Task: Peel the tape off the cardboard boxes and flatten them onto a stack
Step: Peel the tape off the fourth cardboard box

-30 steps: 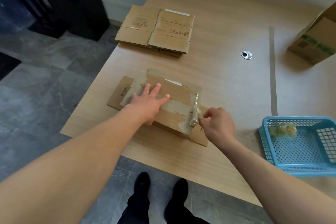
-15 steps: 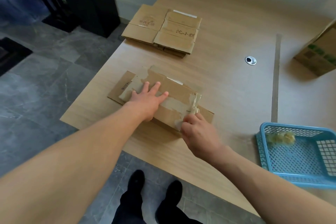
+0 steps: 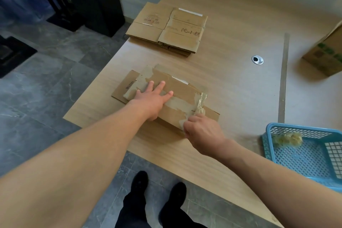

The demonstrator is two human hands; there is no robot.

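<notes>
Carton (image 3: 327,52) — cut off by right edge. Blue basket (image 3: 299,163) likewise cut. Right hand (image 3: 202,131) — fingers curled underneath, hidden; hold on tape (image 3: 200,99) unreadable.

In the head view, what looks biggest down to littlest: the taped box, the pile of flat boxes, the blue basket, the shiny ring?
1. the taped box
2. the pile of flat boxes and the blue basket look alike; the basket is nearer and cut off, so unsure
3. the shiny ring
</notes>
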